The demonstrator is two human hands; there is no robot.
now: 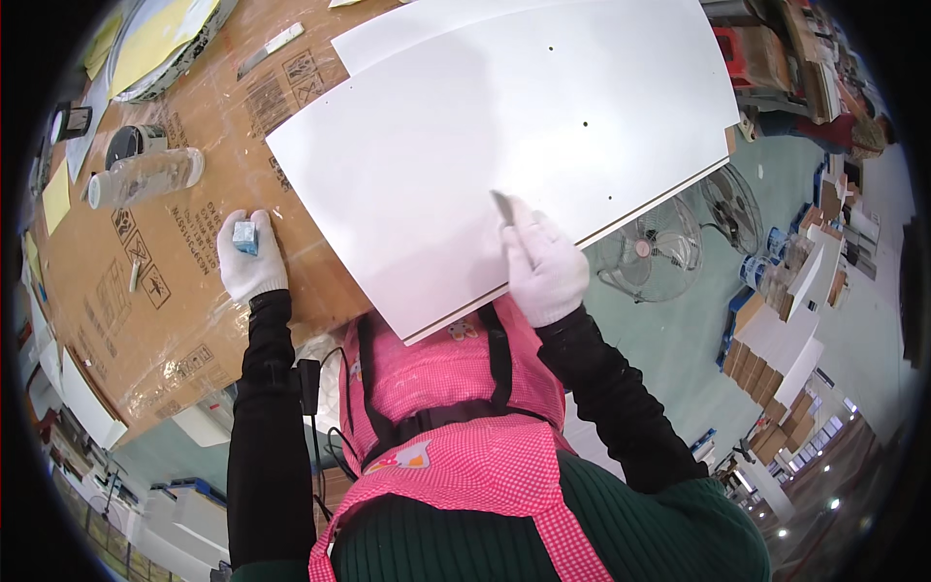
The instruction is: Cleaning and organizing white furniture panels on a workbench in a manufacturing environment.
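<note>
A large white panel [407, 175] with several small dark holes lies at an angle over the cardboard-covered table, a second white sheet [373, 44] showing past its far edge. My right hand [545, 267], in a white glove, is closed on a thin grey blade [501, 206] like a scraper's, held over the panel near its front edge. The blade's grip is hidden in the fingers. At the panel's left, my gloved left hand [250, 267] is closed round a small blue block [246, 239] with a pale top, close above the cardboard [194, 310].
A clear plastic bottle [155, 177] lies beside a dark-lidded jar [134, 143] at the left. Farther back are a knife with a white handle [272, 50] and a round tub [184, 53] with yellow paper. Floor fans [648, 250] stand right of the panel.
</note>
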